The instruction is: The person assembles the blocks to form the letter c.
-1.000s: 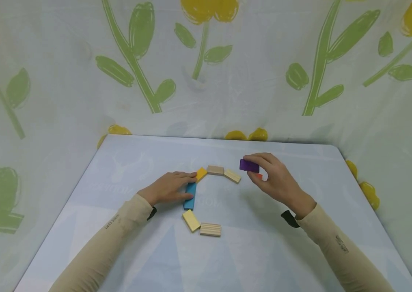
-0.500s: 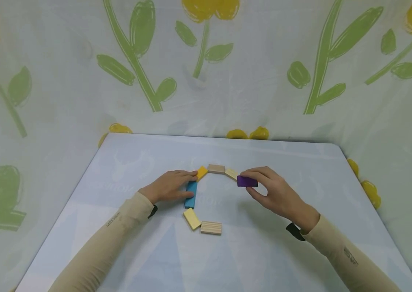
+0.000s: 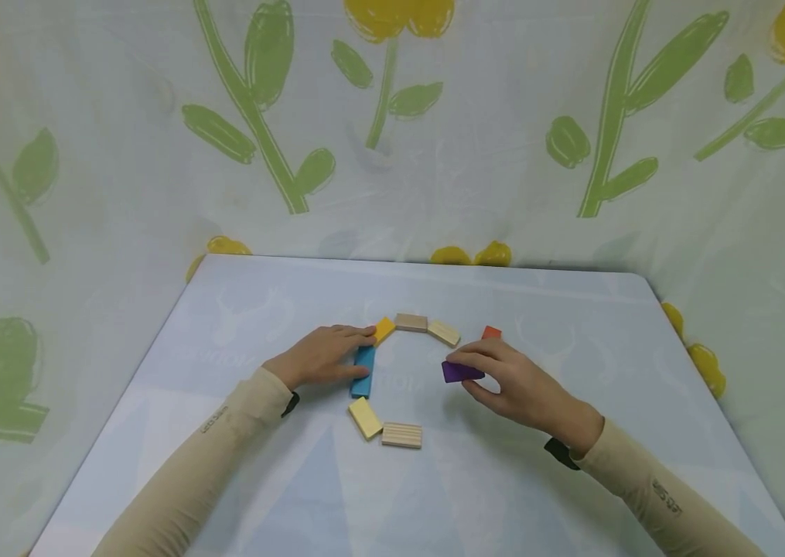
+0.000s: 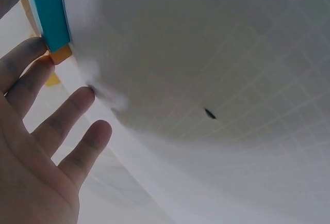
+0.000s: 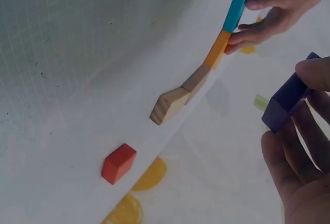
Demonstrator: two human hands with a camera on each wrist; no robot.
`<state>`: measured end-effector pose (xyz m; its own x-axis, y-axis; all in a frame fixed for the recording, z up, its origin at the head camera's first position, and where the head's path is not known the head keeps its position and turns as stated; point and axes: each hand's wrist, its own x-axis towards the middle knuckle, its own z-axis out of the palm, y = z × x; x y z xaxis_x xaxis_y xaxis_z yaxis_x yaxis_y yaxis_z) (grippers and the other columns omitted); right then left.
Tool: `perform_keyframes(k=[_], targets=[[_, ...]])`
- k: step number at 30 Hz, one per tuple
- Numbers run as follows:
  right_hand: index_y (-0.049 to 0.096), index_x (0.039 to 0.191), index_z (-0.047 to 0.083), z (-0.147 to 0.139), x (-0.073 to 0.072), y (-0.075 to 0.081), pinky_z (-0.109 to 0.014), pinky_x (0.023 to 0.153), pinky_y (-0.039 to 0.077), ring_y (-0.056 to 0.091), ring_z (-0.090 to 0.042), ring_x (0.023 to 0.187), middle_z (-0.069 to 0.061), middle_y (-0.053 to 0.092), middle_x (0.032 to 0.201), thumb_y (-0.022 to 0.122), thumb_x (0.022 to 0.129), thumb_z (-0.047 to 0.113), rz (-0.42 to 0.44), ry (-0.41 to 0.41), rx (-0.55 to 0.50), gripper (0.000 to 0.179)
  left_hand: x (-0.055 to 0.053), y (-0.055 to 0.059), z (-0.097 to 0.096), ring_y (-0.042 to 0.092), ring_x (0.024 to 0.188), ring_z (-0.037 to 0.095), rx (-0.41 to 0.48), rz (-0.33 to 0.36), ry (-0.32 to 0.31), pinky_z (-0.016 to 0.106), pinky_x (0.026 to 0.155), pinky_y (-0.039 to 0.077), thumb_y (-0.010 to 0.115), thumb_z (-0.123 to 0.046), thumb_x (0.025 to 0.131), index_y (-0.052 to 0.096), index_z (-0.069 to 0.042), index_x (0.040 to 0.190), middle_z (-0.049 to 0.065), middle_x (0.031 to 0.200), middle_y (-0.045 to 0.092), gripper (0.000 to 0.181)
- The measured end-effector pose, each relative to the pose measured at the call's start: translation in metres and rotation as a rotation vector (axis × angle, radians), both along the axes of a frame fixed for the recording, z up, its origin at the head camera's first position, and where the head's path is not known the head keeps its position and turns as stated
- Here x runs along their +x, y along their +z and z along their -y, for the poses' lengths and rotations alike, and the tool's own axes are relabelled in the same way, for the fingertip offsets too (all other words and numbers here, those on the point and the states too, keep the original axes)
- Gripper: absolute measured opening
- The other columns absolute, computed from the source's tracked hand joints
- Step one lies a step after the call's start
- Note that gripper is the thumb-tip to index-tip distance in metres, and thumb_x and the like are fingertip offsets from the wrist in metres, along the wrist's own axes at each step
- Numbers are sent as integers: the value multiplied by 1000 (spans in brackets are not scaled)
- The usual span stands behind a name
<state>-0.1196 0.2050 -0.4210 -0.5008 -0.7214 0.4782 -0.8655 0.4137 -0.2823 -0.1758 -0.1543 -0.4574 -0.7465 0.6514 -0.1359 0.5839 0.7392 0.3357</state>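
Note:
A purple block (image 3: 462, 372) is pinched between the thumb and fingers of my right hand (image 3: 531, 391), held slightly tilted above the table. In the right wrist view the purple block (image 5: 286, 100) also shows between thumb and fingertips. My left hand (image 3: 322, 357) rests by the blue block (image 3: 366, 359), its thumb and fairly straight fingers touching the blue and orange blocks. The orange block (image 3: 384, 330) lies at the blue one's far end. Onward from it run a greyish wooden block (image 3: 411, 322) and a pale wooden block (image 3: 444, 333), forming a curve.
Beyond my right hand lies a red block (image 3: 492, 333), apart from the curve. Nearer me, a pale yellow block (image 3: 365, 418) and a grooved wooden block (image 3: 402, 435) continue the line from the blue block. The white table (image 3: 260, 480) ends at a flower-patterned sheet (image 3: 469, 155).
My right hand has brought the purple block toward me and slightly left, away from the pale wooden block. The red block, hidden half a second ago, shows again. My left hand stays put.

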Motion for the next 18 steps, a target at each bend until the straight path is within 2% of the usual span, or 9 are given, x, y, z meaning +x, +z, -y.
perform_keyframes(k=[10,18], targets=[[69,126,12,4,4,-15,-27,89,57,61,-14,112,1,63,124,83,83,7,56,-2,90,46,0,-2,1,38,145,28,9,-3,-2,50,117,34,64,-46,99,51,-12,150,2,162,37,63],[70,126,15,7,8,-20,-28,91,56,61,-14,112,1,64,123,83,84,9,113,1,162,45,0,-2,1,39,145,28,17,-2,-2,50,117,34,64,-46,99,51,-12,150,2,161,37,63]])
